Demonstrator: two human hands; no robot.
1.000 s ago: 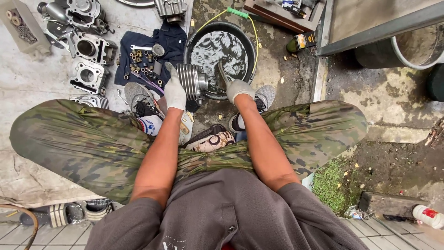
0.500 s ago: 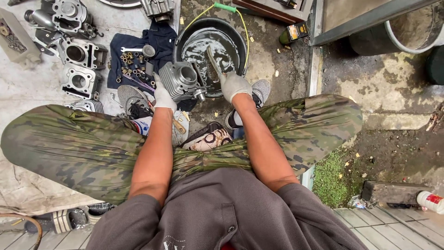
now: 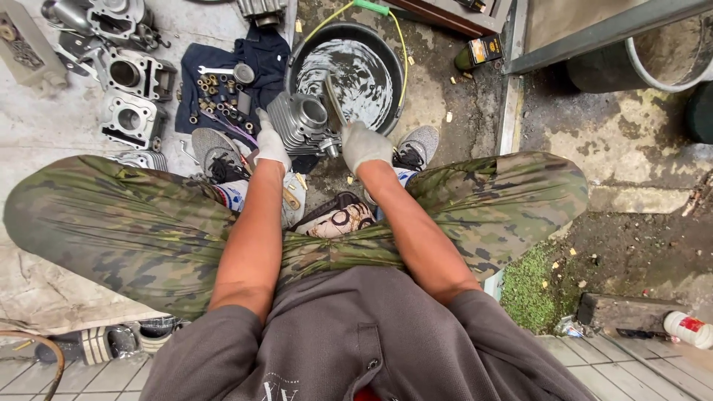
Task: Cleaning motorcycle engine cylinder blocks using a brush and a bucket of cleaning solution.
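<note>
I squat on the ground in camouflage trousers. My left hand (image 3: 271,145), in a white glove, grips the finned side of a grey engine cylinder (image 3: 301,121). It is held just in front of my knees, at the near rim of a black basin (image 3: 395,58) of soapy water. My right hand (image 3: 364,145), also gloved, is shut on a brush (image 3: 332,102) whose handle lies across the cylinder's bore.
A dark blue cloth (image 3: 223,74) holds spanners, nuts and small parts at the left. Engine casings (image 3: 130,96) lie on the concrete beyond it. A yellow hose (image 3: 401,44) runs over the basin. A concrete ledge and a grey tub (image 3: 668,59) stand at the right.
The cylinder has turned in my left hand so that its bore faces up, and it sits nearer the basin's rim. My right hand has brought the brush across it.
</note>
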